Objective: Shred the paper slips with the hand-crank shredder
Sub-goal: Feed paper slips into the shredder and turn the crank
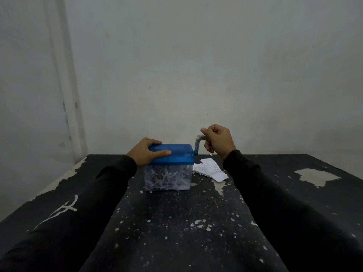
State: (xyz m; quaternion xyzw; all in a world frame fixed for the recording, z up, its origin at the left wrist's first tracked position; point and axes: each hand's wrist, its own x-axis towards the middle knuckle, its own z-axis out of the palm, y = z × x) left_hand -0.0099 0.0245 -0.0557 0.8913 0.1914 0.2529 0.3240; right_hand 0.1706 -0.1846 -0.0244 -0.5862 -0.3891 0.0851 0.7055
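A small hand-crank shredder (176, 156) with a blue lid stands on the black table (176, 222). Its clear bin (167, 179) is packed with white paper strips. My left hand (147, 152) grips the left end of the lid, thumb along the front edge and fingers over the top. My right hand (217, 141) holds the crank handle (198, 143), which points upward at the shredder's right side. A loose pile of white paper slips (211, 170) lies on the table just right of the shredder, under my right wrist.
The table's black paint is chipped, with pale patches at the left edge (59, 181) and far right (316, 176), and white flecks scattered over it. A plain pale wall (196, 65) rises directly behind the table.
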